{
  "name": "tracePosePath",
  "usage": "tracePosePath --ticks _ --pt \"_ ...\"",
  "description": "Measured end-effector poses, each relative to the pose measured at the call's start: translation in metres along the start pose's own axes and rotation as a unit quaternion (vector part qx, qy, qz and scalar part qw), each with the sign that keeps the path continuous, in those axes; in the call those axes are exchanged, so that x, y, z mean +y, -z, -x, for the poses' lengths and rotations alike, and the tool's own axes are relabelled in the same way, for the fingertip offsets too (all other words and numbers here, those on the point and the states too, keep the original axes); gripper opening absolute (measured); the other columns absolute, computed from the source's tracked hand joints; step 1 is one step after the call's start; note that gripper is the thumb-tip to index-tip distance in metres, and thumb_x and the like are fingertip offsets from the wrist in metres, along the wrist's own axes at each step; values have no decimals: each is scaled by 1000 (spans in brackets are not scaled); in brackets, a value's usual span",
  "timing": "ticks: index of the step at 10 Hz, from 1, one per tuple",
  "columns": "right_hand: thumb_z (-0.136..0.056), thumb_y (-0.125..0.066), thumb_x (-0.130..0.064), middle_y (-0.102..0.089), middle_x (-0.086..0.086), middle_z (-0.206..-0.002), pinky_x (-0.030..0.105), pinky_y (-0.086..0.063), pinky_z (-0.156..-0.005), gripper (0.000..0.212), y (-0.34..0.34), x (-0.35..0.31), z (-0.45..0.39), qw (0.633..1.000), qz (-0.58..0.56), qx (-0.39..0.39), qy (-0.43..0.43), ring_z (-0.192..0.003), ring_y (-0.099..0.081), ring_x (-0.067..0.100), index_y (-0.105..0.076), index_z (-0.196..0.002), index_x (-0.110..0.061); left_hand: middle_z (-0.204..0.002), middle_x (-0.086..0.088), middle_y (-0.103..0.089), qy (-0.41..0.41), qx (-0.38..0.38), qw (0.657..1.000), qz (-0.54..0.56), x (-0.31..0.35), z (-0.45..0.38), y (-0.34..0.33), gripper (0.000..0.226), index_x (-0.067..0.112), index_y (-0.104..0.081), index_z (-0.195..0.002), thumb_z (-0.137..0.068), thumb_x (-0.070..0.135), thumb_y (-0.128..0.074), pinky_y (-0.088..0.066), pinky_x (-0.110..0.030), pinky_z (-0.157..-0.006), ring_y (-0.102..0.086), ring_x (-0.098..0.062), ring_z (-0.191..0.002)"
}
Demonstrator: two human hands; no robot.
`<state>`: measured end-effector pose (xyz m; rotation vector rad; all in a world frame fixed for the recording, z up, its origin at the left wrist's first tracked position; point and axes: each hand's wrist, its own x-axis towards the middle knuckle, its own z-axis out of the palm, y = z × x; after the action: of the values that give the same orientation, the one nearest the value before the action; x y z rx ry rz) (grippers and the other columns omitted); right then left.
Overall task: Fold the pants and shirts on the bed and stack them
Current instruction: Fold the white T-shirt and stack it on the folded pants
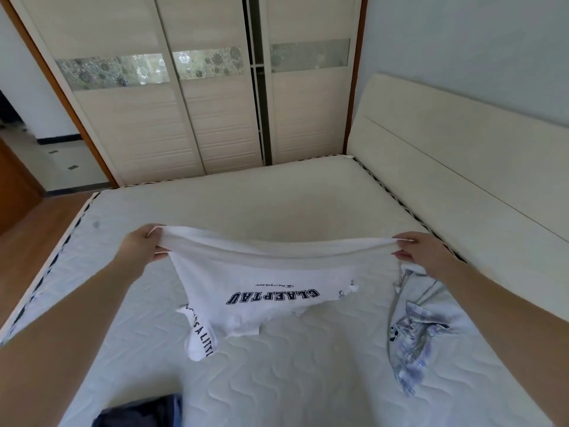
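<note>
Head view: our left hand and right hand each pinch an end of the white shirt's far edge, stretched taut crosswise between them. The shirt hangs toward us, print upside down, sleeves trailing on the bed. Both hands sit equally near; a grey shirt lies right, dark cloth nearest us.

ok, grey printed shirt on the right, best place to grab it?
Take the grey printed shirt at its far end, near the right hand, from above: it lies flat and lengthwise on the mattress, the near end trailing toward the camera.
</note>
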<state>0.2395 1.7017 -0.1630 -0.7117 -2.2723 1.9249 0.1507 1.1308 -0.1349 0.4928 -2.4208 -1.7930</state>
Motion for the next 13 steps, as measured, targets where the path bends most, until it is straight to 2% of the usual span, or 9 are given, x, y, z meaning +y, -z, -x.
tracePosePath --ticks 2,4,5,6,7,8,9,10,13 --pt "-95 -55 0 -65 22 -96 21 -59 -66 12 -18 104 38 992 -31 -26 -123 -73 -68 19 -65 -101 5 -97 -15 -60 108 -67 992 -14 -139 73 19 23 -3 -60 -119 -97 2 -54 -56 -19 -72 -60 -16 -80" --pt "-91 -68 -16 -65 19 -84 29 -58 -74 25 -54 190 91 982 11 -17 -190 -74 -64 25 -65 -93 8 -95 -4 -69 234 -153 960 28 -222 149 7 21 6 -64 -112 -96 20 -61 -52 -27 -82 -67 -16 -87" --pt "-89 -66 0 -61 18 -80 20 -57 -62 13 -68 217 116 982 41 -19 -185 -68 -63 23 -63 -99 9 -110 -12 -67 271 -118 955 13 -249 175 -7 19 8 -66 -102 -99 25 -58 -48 -39 -97 -64 -28 -102" --pt "-89 -64 5 -57 20 -84 22 -57 -63 18 -72 236 133 978 68 -10 -196 -69 -61 23 -60 -106 2 -111 -16 -63 285 -91 953 -42 -273 196 -12 23 -1 -63 -115 -97 11 -59 -52 -40 -90 -61 -29 -100" --pt "-89 -63 5 -62 25 -95 31 -59 -79 29 -62 257 144 956 83 5 -280 -83 -63 32 -56 -118 9 -114 -15 -59 318 -94 940 -80 -289 211 -14 30 -4 -60 -123 -94 2 -59 -52 -41 -92 -60 -32 -104" --pt "-92 -61 2 -64 20 -89 33 -60 -72 26 -48 269 150 927 96 15 -362 -77 -62 26 -57 -113 15 -107 -23 -57 390 -69 916 -63 -307 213 -10 17 -8 -59 -108 -92 -6 -55 -53 -34 -83 -62 -29 -91" --pt "-95 -57 2 -63 27 -108 35 -58 -81 30 -48 271 144 917 11 34 -398 -96 -63 35 -52 -123 9 -112 -24 -62 445 -41 894 -33 -306 204 -11 21 -10 -57 -111 -99 6 -52 -55 -37 -86 -62 -31 -100" --pt "-99 -54 -8 -57 25 -129 43 -45 -103 37 -60 260 125 922 -20 8 -386 -118 -57 36 -48 -132 6 -113 -24 -65 426 -40 904 -5 -285 180 -21 25 -4 -59 -115 -101 15 -52 -59 -35 -77 -64 -32 -101" --pt "-101 -45 -15 -54 11 -108 43 -47 -101 23 -146 119 -25 957 -118 -61 -259 -77 -57 18 -53 -122 -8 -85 -14 -67 246 -71 963 82 -144 22 -102 16 3 -63 -94 -100 13 -52 -54 -34 -83 -66 -20 -78"
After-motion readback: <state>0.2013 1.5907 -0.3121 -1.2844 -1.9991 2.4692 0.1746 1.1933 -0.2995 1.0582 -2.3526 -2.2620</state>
